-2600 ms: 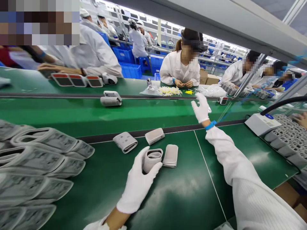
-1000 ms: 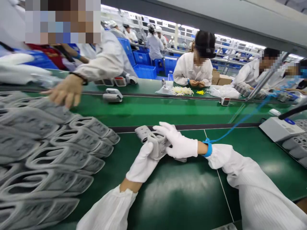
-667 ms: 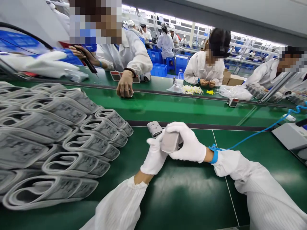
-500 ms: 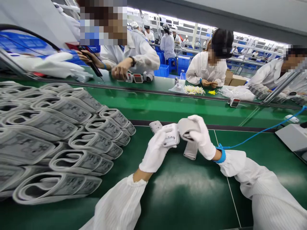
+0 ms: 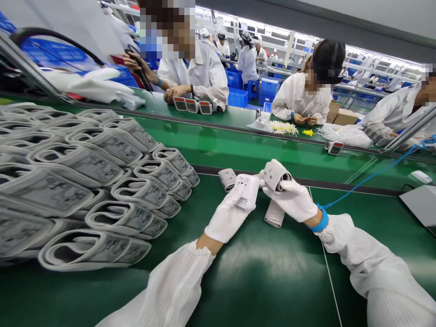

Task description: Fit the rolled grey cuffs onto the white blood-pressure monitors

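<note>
My left hand [image 5: 225, 217], in a white glove, is closed around a white plastic housing [image 5: 248, 188] that looks like the body of a wrist blood pressure monitor. In my gloved right hand [image 5: 295, 200] is a rolled grey cuff [image 5: 273, 174] with dark dots on its outer side. Cuff and housing are close together; whether they are joined cannot be made out. Below my right hand another folded grey cuff [image 5: 274, 215] lies on the green bench [image 5: 252, 277]. A dotted grey cuff [image 5: 226, 180] sits just behind my left hand.
Stacks of rolled grey cuffs [image 5: 126, 206] fill the left side. A blue wrist cord [image 5: 369, 179] runs from my right wrist to the right. Across the green ledge [image 5: 218, 145], co-workers in white coats work near several monitors [image 5: 191, 105]. A grey box [image 5: 420, 204] stands at right.
My right hand has turned the rolled cuff so its dotted side shows. The housing in my left hand is tilted differently. The whole view has shifted slightly.
</note>
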Available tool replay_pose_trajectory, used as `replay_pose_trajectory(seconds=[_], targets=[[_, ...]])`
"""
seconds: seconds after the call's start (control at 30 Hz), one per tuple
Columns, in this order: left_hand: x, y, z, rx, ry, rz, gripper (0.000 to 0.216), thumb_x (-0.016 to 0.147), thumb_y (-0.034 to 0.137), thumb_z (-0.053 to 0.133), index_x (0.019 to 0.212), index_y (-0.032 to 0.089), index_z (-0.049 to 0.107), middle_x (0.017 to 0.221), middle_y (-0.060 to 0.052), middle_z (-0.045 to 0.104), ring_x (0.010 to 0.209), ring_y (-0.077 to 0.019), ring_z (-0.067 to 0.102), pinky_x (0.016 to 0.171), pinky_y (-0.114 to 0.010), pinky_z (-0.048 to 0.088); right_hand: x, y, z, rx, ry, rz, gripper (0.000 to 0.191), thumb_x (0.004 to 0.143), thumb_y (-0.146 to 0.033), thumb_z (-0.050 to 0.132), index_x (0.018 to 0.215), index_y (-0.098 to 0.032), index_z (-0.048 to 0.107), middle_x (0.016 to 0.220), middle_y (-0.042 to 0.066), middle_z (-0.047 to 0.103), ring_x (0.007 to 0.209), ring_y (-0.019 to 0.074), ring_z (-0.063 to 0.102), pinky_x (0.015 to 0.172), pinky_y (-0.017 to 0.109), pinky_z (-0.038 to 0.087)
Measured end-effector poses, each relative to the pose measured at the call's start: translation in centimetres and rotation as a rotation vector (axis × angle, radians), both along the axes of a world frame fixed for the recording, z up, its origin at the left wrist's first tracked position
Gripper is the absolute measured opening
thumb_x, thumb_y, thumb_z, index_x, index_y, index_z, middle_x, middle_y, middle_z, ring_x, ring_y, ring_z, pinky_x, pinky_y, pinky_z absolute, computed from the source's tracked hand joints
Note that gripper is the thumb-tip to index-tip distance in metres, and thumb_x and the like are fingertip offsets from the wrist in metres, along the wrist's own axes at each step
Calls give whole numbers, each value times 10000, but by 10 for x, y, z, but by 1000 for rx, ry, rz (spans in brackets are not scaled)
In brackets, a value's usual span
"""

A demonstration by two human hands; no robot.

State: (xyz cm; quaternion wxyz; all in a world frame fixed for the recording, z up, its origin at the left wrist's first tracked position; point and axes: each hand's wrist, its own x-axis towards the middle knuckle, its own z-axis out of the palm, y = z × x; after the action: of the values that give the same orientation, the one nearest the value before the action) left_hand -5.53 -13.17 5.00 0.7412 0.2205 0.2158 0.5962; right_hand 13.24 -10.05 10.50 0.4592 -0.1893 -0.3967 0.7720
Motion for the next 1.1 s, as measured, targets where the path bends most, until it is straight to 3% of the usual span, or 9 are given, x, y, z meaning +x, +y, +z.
replay_pose_trajectory(seconds=[0.13, 0.2, 0.27, 0.43, 0.6, 0.7, 0.83, 0.97, 1.1], targets=[[-4, 1, 4, 55, -22, -18, 322, 974, 341, 632, 1271, 223, 674, 1416, -105, 632, 1334, -288, 562, 946, -418, 582, 0, 0, -3, 66, -57, 17, 577, 731, -219, 753, 1290, -256, 613, 1304, 62, 666, 1115, 240, 681, 1078, 440, 493], [-7, 1, 10, 96, 13, -60, 353, 1002, 355, 578, 1308, 193, 651, 1477, -134, 580, 1404, -326, 497, 1040, -509, 534, 1, 3, -8, 94, -108, 17, 529, 761, -328, 756, 1264, -225, 626, 1314, 95, 661, 1119, 272, 682, 1053, 472, 511], [-9, 0, 14, 117, 81, -97, 369, 1010, 342, 558, 1331, 178, 639, 1514, -144, 542, 1415, -340, 484, 1051, -517, 531, 2, 8, -15, 158, -166, -40, 567, 778, -438, 761, 1280, -220, 614, 1328, 115, 651, 1147, 306, 670, 1020, 503, 529], [-11, -3, 12, 149, 225, -87, 404, 952, 263, 623, 1356, 250, 627, 1497, -94, 554, 1161, -291, 664, 776, -381, 646, 2, 13, -29, 513, -323, -246, 795, 680, -493, 899, 1355, -254, 552, 1396, 105, 599, 1314, 328, 573, 1104, 508, 472], [-9, -4, 5, 99, 140, -173, 618, 902, 213, 624, 1505, 201, 490, 1072, -102, 725, 658, -155, 639, 633, -323, 590, 0, 7, -30, 690, -491, -189, 947, 659, -457, 929, 1455, -255, 457, 1483, 130, 519, 1376, 319, 522, 1152, 489, 434], [-10, -7, 7, 75, 66, -185, 727, 830, 202, 647, 1531, 185, 456, 1225, -137, 689, 746, -181, 661, 645, -309, 545, 0, 4, -30, 703, -609, -193, 993, 638, -428, 937, 1478, -260, 436, 1522, 128, 475, 1401, 319, 490, 1172, 483, 416], [-9, -17, 14, 47, 56, -157, 931, 780, 241, 706, 1609, 318, 290, 1481, -116, 541, 1029, -249, 677, 828, -368, 546, -5, -2, -34, 638, -603, -282, 973, 663, -454, 913, 1478, -256, 420, 1525, 122, 469, 1387, 308, 501, 1164, 463, 430], [4, -27, 14, 91, 119, -224, 1150, 650, 177, 804, 1591, 486, 220, 1554, -71, 464, 785, -146, 675, 696, -304, 540, -18, -15, -48, 582, -564, -421, 947, 697, -532, 871, 1476, -257, 409, 1507, 117, 487, 1359, 304, 526, 1140, 433, 457], [16, -34, 16, 94, 175, -239, 1220, 649, 140, 806, 1590, 524, 133, 1571, -97, 446, 685, -92, 639, 633, -275, 529, -26, -25, -59, 588, -582, -591, 991, 686, -552, 868, 1498, -262, 380, 1531, 130, 456, 1346, 313, 532, 1141, 432, 456]])
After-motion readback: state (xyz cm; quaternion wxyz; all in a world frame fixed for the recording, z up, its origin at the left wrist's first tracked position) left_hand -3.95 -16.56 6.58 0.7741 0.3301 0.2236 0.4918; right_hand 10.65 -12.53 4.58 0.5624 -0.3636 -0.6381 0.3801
